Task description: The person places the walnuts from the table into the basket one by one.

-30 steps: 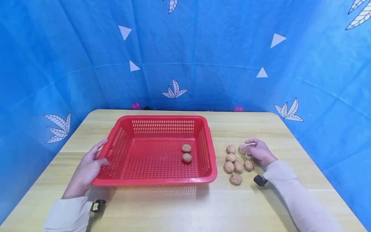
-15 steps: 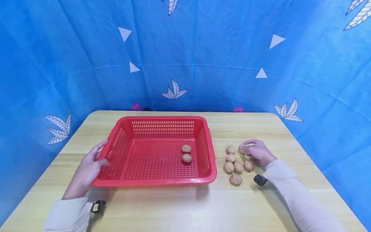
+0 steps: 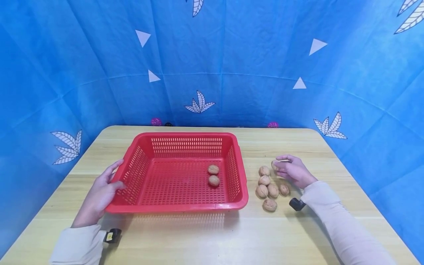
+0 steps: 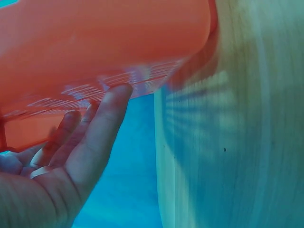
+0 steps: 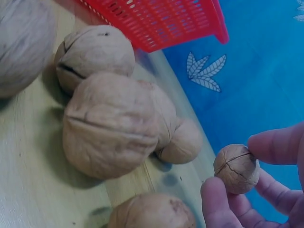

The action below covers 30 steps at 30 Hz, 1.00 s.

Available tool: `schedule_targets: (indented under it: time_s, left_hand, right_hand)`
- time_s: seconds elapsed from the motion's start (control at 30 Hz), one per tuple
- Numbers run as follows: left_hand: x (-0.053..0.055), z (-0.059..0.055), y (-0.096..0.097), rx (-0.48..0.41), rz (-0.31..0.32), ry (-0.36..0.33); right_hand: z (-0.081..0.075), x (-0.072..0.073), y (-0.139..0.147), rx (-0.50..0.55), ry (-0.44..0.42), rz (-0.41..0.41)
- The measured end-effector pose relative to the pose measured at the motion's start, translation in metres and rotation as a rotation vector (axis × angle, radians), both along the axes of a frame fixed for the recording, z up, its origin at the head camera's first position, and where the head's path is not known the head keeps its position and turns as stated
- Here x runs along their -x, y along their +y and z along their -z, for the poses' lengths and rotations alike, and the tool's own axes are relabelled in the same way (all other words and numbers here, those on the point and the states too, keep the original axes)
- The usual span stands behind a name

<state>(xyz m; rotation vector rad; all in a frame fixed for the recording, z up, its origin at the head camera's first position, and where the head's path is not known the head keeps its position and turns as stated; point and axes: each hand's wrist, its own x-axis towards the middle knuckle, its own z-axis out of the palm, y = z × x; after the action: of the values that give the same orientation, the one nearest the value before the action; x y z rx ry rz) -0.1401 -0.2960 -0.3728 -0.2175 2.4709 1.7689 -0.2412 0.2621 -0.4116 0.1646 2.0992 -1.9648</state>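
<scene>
My left hand (image 3: 100,193) grips the left rim of a red plastic basket (image 3: 179,208), thumb over the edge. In the left wrist view, the fingers (image 4: 97,137) lie against the slotted wall. Two walnuts (image 3: 213,169) sit inside the basket, near its right wall. To the right of the basket, my right hand (image 3: 294,172) pinches a walnut (image 5: 236,169) between thumb and fingertips. Several loose walnuts (image 3: 262,191) lie clustered on the table between basket and right hand; the right wrist view shows them close up.
The pale wooden table (image 3: 212,239) has rounded far corners. Behind it hangs a blue cloth (image 3: 251,55) with leaf and triangle prints. Each wrist wears a small black camera (image 3: 297,204).
My right hand has moved slightly toward the far side with the pinched walnut, a little away from the loose ones. The left hand and the basket have stayed put.
</scene>
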Motion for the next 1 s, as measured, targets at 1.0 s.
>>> schedule_targets:
  time_s: [1.0]
  left_hand:
    - [-0.001,0.001,0.001,0.028,0.007,0.006]
  right_hand:
    - [-0.042,0.008,-0.058,0.07,0.148,-0.116]
